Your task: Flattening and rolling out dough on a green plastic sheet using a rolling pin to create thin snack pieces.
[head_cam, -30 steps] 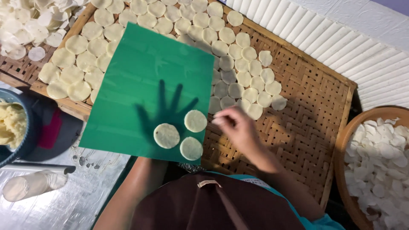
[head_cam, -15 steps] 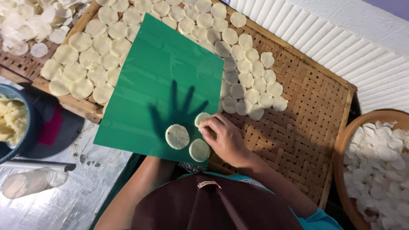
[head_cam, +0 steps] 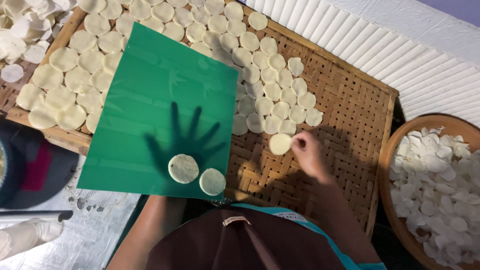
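My right hand (head_cam: pixel 309 154) pinches a thin round pale dough disc (head_cam: pixel 280 144) just above the woven bamboo tray (head_cam: pixel 345 105), beside the rows of discs (head_cam: pixel 265 75) laid there. My left hand is under a translucent green plastic sheet (head_cam: pixel 160 110) and holds it up from below; only the spread-finger shadow (head_cam: pixel 185 142) and my forearm (head_cam: pixel 150 225) show. Two more round discs (head_cam: pixel 183 168) (head_cam: pixel 212 181) lie on the sheet near its front edge.
A round wooden bowl (head_cam: pixel 387 165) full of white chips stands at the right. More discs cover the tray's left part (head_cam: pixel 65 85), with a pile at the top left (head_cam: pixel 20 35). A dark bowl (head_cam: pixel 30 170) and a foil-covered surface (head_cam: pixel 85 235) lie at the lower left.
My right hand has picked one of the three discs off the green sheet and carried it right, over the woven tray. Two discs stay on the sheet.
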